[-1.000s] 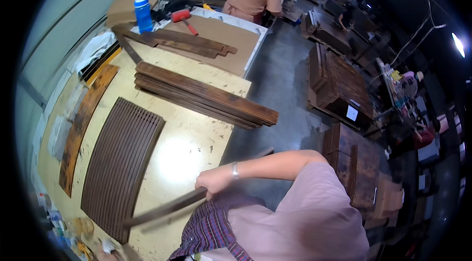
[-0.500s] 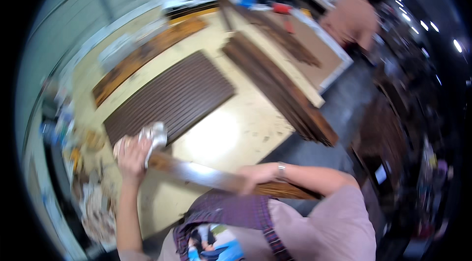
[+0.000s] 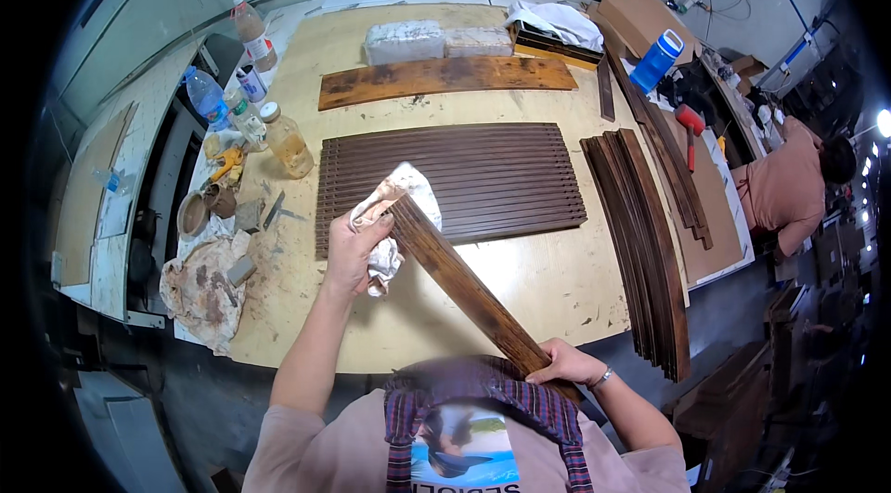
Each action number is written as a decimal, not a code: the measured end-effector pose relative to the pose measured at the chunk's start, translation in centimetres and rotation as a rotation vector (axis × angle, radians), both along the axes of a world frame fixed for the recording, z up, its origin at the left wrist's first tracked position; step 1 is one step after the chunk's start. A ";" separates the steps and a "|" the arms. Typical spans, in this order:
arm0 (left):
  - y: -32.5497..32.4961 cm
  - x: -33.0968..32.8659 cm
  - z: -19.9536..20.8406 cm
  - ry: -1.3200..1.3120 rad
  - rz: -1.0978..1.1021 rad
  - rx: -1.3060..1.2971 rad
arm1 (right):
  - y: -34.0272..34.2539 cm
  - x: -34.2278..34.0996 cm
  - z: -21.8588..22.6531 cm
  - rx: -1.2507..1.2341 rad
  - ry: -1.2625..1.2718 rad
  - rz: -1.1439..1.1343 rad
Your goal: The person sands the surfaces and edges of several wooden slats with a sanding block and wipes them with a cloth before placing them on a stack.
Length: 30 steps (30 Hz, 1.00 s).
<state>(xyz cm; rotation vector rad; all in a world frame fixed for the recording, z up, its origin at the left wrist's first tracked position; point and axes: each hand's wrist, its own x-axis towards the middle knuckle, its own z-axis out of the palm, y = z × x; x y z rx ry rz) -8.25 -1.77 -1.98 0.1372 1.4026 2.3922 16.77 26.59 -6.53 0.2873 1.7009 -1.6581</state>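
Observation:
A long dark-stained wooden slat [image 3: 469, 291] slants across in front of me, its near end by my body. My right hand [image 3: 564, 367] is closed on the slat's lower end, thumb on top. At the upper end, my left hand [image 3: 355, 250] grips a crumpled white rag [image 3: 405, 192] with brown smears, which lies against the slat's far tip. Beyond them, a panel-like row of dark brown slats [image 3: 455, 179] lies on the pale worktable [image 3: 483, 261]; the rag and slat tip overlap its near left part in view.
Stacked dark slats [image 3: 640, 252] lie at right, near a red mallet [image 3: 690, 122] and blue bottle [image 3: 657, 61]. An orange-brown board [image 3: 445, 80] lies at the back. Bottles and a jar [image 3: 286, 145] stand left, above a stained cloth [image 3: 206, 289]. Another person [image 3: 789, 182] bends at far right.
My view has turned rightward and steadied. The slat's left end has swung up and away from me, with the rag staying at that end in my left hand.

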 end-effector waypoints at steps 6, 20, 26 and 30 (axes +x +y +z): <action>0.1 0.1 -1.0 0.032 0.081 -0.138 | -2.9 -0.1 1.5 0.566 0.300 -0.157; -2.1 1.3 -6.0 0.252 -0.179 -0.619 | -0.3 0.1 0.7 -0.325 0.020 -0.432; -2.6 1.6 -3.5 0.267 -0.102 -0.611 | -2.4 -0.9 1.3 -0.077 0.133 -0.230; -4.2 2.6 -4.3 0.335 -0.030 -0.866 | -3.5 -2.0 1.8 0.006 0.109 -0.120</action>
